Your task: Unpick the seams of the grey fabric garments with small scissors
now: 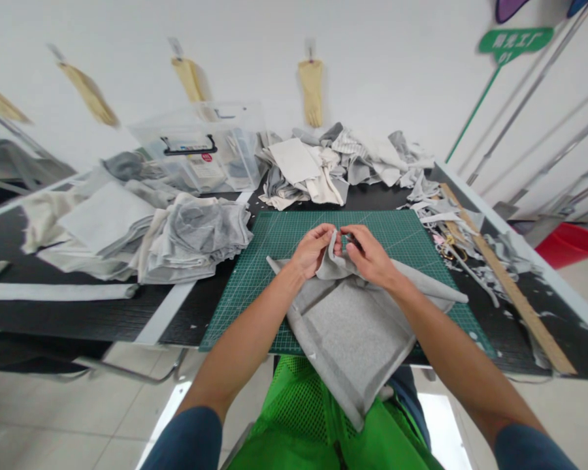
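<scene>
A piece of grey fabric (357, 320) with seamed edges lies over the green cutting mat (269, 241) and hangs past the table's front edge towards my lap. My left hand (315, 250) pinches a raised fold of this fabric near the middle of the mat. Close beside it, my right hand (371, 256) is closed round a small dark tool (353, 241); its kind is mostly hidden by the fingers. Both hands' fingertips nearly meet at the fold.
Stacked grey and cream fabric pieces (191, 235) lie left, before a clear plastic box (245, 150). More cloth (304, 163) is heaped at the back. Right of the mat are scraps and a wooden ruler (514, 287). A red bucket (573, 245) stands beyond the table.
</scene>
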`<state>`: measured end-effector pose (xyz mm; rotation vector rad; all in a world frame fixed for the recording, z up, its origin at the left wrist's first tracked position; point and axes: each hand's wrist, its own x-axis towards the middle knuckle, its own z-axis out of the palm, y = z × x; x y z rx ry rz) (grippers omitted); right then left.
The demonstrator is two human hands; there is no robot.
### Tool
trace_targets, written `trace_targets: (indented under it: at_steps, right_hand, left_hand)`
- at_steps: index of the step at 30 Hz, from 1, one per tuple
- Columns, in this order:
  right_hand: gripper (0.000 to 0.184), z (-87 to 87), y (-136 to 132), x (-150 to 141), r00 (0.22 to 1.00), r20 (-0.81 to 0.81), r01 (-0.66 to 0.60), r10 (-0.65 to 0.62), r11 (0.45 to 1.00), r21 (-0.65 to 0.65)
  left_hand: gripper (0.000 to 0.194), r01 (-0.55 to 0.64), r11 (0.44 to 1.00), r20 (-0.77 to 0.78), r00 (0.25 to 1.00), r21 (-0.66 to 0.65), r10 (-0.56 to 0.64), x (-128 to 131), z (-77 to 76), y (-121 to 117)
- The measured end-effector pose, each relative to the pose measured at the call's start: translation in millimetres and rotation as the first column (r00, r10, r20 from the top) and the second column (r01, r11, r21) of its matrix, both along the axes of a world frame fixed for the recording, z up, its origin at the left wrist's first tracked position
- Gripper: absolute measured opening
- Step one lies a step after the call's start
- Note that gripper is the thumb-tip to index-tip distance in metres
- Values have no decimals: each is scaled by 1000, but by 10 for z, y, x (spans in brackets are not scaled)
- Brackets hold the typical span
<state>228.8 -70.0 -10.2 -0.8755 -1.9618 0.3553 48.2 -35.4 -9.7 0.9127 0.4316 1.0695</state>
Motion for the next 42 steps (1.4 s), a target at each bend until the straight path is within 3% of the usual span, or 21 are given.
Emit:
trace_targets:
  at_steps: [8,42]
  right_hand:
    - [49,-80,6,-94,995,-28,95,-92,988,121]
    - [38,15,-81,-143,991,-86,110,-101,987,116]
  left_hand:
    - [38,-71,994,14,997,-82,73,-3,-42,31]
    - [31,-143,988,-91,986,-62,138,38,18,-63]
